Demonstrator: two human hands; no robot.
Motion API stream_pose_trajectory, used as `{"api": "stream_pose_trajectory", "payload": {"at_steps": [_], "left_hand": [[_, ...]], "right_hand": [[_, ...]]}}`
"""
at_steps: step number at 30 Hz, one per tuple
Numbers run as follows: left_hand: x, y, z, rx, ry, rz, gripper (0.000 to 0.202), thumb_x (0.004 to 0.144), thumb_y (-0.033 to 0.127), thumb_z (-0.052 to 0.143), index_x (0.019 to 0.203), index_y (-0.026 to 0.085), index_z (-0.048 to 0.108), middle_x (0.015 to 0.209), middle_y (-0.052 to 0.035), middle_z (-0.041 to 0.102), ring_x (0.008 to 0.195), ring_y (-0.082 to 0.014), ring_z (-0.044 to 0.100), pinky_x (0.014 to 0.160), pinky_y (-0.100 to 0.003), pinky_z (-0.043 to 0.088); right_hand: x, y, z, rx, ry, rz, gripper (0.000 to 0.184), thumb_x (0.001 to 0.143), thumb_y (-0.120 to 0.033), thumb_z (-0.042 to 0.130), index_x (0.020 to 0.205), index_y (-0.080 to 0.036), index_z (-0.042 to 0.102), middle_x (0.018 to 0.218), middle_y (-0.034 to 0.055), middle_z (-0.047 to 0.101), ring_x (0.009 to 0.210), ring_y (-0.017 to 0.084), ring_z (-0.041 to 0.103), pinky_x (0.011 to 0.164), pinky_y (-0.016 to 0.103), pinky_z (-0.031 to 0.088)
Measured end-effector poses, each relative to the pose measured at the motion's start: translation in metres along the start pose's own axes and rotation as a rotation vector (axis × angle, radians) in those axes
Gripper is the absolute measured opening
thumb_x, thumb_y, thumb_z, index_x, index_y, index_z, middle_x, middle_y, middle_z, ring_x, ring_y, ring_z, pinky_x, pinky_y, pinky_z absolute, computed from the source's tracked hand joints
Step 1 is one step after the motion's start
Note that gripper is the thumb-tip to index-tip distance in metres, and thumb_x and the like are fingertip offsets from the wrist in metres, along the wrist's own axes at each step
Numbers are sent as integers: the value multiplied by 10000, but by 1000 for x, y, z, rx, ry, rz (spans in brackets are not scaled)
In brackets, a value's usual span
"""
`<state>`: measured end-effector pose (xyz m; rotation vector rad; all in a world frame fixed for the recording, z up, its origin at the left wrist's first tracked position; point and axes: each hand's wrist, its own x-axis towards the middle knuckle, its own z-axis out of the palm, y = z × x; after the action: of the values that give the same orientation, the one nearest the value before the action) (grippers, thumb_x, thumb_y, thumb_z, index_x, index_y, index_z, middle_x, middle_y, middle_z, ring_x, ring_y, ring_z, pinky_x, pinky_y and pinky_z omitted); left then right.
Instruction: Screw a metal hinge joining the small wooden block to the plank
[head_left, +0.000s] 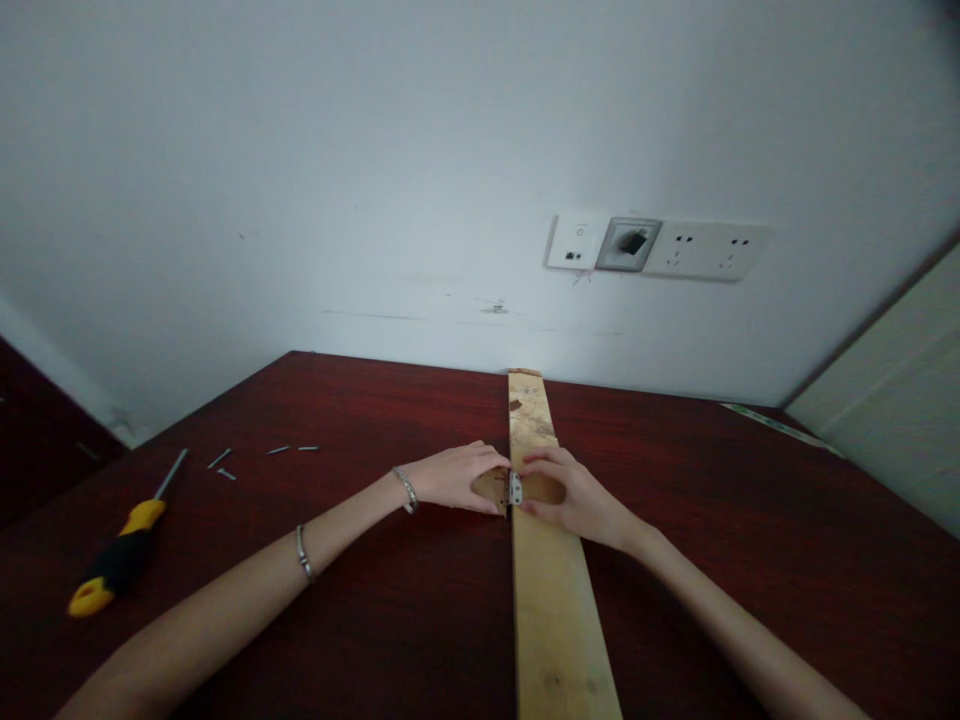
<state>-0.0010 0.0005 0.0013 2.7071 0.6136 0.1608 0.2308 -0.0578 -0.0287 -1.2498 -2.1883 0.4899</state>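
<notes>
A long pale wooden plank (559, 620) lies lengthwise on the dark red table, running away from me toward the wall. A small metal hinge (516, 489) sits at the plank's left edge. Beside it, a small brown wooden piece with dark holes (492, 487) shows inside the curve of my left hand (457, 475), whose fingers and thumb close around it. My right hand (577, 498) rests across the plank, with its bent fingers and thumb pressed at the far and near ends of the hinge.
To the left lies a yellow and black screwdriver (124, 550), shaft pointing away. Several loose screws, one of them a short screw (226, 474), are scattered beyond it. Wall sockets (697, 250) are at the back right. A patterned strip (784, 428) lies along the table's far right edge.
</notes>
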Motion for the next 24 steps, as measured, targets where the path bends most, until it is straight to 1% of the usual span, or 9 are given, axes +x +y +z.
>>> {"api": "stream_pose_trajectory", "payload": {"at_steps": [6, 13, 24], "left_hand": [[-1, -2, 0, 2, -4, 17, 631, 734, 416, 744, 1250, 153, 491, 1164, -102, 560, 1083, -245, 508, 946, -339, 415], [-2, -1, -4, -12, 16, 15, 651, 742, 430, 732, 1280, 174, 469, 1174, -96, 558, 1090, -248, 504, 941, -343, 420], [-1, -1, -2, -1, 8, 6, 623, 741, 431, 734, 1257, 185, 486, 1161, -92, 564, 1072, -248, 514, 931, -348, 412]], "right_hand": [[0, 0, 1, 0, 4, -12, 336, 733, -327, 709, 1047, -216, 665, 1164, 94, 573, 1123, 252, 541, 1017, 440, 420], [0, -1, 0, 12, 7, -13, 353, 731, -323, 711, 1064, -223, 652, 1160, 89, 576, 1120, 250, 543, 1023, 450, 418], [0, -2, -1, 22, 13, -17, 349, 739, -335, 704, 1065, -227, 645, 1163, 89, 578, 1113, 251, 546, 1011, 450, 424]]}}
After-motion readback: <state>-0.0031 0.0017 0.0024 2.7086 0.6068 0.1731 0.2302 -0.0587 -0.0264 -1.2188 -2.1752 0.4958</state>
